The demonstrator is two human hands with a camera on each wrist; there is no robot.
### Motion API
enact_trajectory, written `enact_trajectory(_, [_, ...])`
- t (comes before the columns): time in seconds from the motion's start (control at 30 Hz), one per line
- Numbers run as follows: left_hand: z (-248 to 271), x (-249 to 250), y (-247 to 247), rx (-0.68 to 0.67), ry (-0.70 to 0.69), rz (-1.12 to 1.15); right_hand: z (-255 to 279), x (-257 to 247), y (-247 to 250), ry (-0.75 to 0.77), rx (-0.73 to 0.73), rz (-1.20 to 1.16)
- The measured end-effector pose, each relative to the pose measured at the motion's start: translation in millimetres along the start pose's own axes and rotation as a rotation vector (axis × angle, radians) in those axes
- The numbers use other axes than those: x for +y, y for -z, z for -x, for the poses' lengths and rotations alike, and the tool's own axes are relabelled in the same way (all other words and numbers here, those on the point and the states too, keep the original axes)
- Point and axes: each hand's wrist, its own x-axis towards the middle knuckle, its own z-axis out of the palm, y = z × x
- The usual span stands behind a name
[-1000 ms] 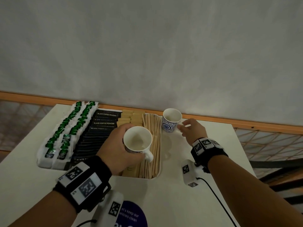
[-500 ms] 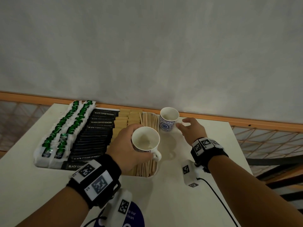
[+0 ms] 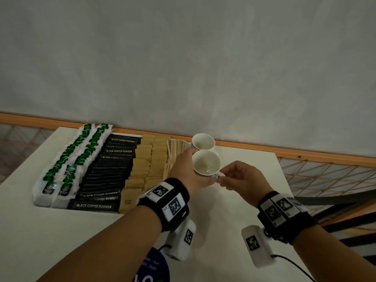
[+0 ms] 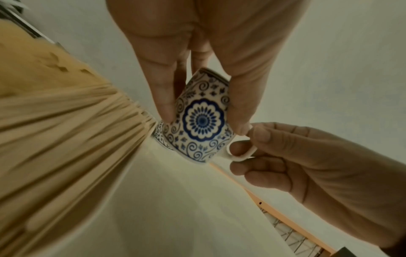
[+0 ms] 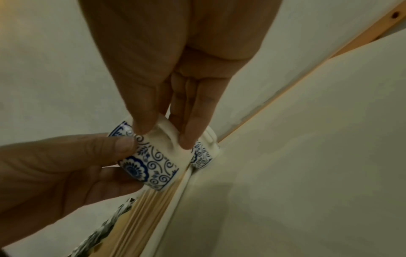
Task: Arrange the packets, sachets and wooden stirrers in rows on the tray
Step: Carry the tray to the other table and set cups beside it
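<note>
Holding an apparently empty cup (image 3: 206, 164), both hands beside the filled tray (image 3: 55, 204).

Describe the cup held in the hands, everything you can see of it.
The held cup is small, white, ceramic-looking, with blue floral and scroll patterning outside, a plain empty inside and a white loop handle. It is roughly upright, lifted above the right edge of the tray beside the wooden stirrers. The left hand grips its body; the right hand pinches the handle. A second matching cup stands just behind it.
</note>
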Motion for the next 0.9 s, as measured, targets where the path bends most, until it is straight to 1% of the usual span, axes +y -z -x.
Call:
enact_trajectory(0.1, [-14, -10, -14, -0.033, -0.012, -0.078, -5, 14, 0, -0.051, 0.044, 0.024])
enact_trajectory(0.27, [-29, -28, -24, -0.076, 0.067, -0.255, -10, 26, -6, -0.114, 0.047, 0.051])
enact_trajectory(0.37, [-32, -34, -24, -0.082, 0.090, -0.314, -13, 28, -10, -0.132, 0.043, 0.066])
enact_trajectory(0.5, [-33, -36, -17, -0.072, 0.095, -0.337, -16, 26, -16, -0.139, 0.041, 0.083])
enact_trajectory(0.7, [-31, -35, -14, -0.098, 0.098, -0.348, -17, 24, -17, -0.144, 0.035, 0.110])
enact_trajectory(0.83, [-28, -34, -12, -0.098, 0.098, -0.324, -17, 24, -18, -0.139, 0.030, 0.117])
enact_trajectory(0.9, [-23, -30, -8, -0.072, 0.112, -0.285, -17, 26, -17, -0.132, 0.029, 0.133])
